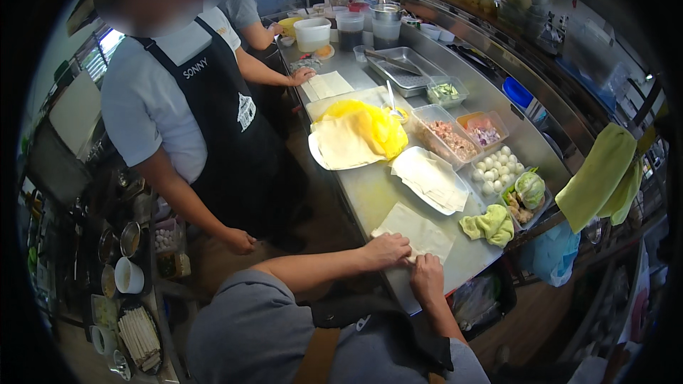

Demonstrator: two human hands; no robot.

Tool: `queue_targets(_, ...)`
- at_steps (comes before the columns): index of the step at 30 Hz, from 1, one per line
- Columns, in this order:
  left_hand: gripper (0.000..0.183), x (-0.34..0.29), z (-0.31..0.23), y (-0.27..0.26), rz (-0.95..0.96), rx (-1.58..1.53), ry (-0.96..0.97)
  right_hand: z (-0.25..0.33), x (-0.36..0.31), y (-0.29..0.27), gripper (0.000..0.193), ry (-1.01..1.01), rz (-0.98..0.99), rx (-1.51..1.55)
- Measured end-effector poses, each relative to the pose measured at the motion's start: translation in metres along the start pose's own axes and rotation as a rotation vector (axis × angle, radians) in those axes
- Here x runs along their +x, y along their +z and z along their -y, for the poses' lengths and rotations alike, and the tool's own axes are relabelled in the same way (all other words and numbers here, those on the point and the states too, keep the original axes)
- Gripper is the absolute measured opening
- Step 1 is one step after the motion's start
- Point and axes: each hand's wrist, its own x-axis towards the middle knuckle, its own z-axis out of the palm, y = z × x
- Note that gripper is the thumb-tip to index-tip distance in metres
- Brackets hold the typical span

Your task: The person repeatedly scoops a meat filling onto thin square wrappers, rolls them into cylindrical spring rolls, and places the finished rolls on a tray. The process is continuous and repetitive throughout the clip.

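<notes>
A thin pale dough wrapper (430,233) lies on the white cutting board (370,178) at the near end of the counter. Along its near edge, the fingers of my left hand (388,251) are closed on a folded part. My right hand (427,277) grips the same edge, close beside the left. Whatever the fold holds is hidden under my fingers. Just beyond the sheet, a white plate carries a stack of square wrappers (429,179). To the right of the wrapper sits a crumpled yellow-green cloth (489,226).
Farther off are wrappers under a yellow plastic bag (366,124), a tub of pinkish filling (449,139), chopped onion (485,132), peeled eggs (496,171) and lettuce (529,190). A co-worker in a black apron (220,92) stands left, one hand on another sheet (327,85).
</notes>
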Motion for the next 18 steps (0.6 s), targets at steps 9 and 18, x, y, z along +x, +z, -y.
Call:
queue_targets(9,0.028,-0.031,0.025,-0.026,-0.089,0.05,-0.099,-0.004,-0.005,-0.005,0.004,-0.014,-0.009,0.053)
queue_targets(18,0.027,-0.008,-0.001,-0.035,-0.107,0.158,-0.042,0.006,0.01,-0.002,0.012,-0.013,0.08,0.016)
